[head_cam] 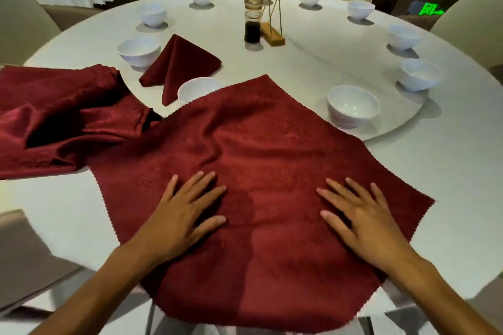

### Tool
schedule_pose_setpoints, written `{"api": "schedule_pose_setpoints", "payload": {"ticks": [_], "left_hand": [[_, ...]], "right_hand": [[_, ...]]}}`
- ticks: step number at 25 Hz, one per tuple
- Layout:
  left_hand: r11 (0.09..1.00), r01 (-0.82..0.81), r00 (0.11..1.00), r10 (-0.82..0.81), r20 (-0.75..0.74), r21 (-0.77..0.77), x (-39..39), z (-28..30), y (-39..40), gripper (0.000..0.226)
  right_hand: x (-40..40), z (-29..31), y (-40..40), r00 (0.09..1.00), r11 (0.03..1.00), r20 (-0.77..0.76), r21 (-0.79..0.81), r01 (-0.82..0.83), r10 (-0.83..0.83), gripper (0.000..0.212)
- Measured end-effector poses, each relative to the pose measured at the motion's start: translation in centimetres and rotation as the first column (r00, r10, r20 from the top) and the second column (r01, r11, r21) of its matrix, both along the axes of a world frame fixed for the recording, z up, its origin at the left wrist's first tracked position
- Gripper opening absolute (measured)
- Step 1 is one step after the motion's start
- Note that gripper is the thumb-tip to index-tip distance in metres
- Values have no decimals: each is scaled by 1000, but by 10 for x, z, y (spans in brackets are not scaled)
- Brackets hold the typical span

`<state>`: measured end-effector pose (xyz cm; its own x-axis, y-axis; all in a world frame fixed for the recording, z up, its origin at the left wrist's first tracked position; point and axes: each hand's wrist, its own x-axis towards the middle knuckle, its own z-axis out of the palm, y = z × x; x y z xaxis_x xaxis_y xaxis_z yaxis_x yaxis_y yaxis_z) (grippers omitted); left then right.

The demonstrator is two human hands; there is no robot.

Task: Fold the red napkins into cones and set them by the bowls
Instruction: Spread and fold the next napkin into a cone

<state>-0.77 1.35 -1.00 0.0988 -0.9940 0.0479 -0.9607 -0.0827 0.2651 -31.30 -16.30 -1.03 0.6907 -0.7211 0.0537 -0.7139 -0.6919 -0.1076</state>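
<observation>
Now, lower centre of frame: both hands lie palm-down w/ fingers straight and spread on a flat napkin (261,171). Left hand (182,212) sits lower centre-left, right hand (362,215) lower centre-right, well apart, neither gripping anything. Napkin is spread open as a diamond on the table (449,177); near corner hangs over the table edge at bottom, far corner points to mid-frame and overlaps the front of a bowl (197,87). Some wrinkles run through its middle. At left, a pile (54,117) of loose red napkins lies bunched, touching the flat one's left edge. Right of centre, another bowl (353,105) stands just beside the napkin's upper right edge. Further up, centre-left, a cone (177,65) sits between the overlapped bowl and a third bowl (138,50). More bowls ring the far rim. Top centre: dark sauce jar (252,23) next to a wooden stand (272,32).
</observation>
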Motion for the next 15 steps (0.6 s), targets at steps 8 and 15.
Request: {"api": "schedule_pose_setpoints", "payload": {"ticks": [8, 15], "left_hand": [[919, 367, 889, -301, -344, 145, 14, 21, 34, 39], [891, 409, 703, -170, -691, 197, 9, 48, 37, 10]], "right_hand": [[-31, 12, 52, 851, 831, 175, 190, -523, 495, 38], [-36, 49, 28, 899, 604, 307, 666, -438, 313, 22]]}}
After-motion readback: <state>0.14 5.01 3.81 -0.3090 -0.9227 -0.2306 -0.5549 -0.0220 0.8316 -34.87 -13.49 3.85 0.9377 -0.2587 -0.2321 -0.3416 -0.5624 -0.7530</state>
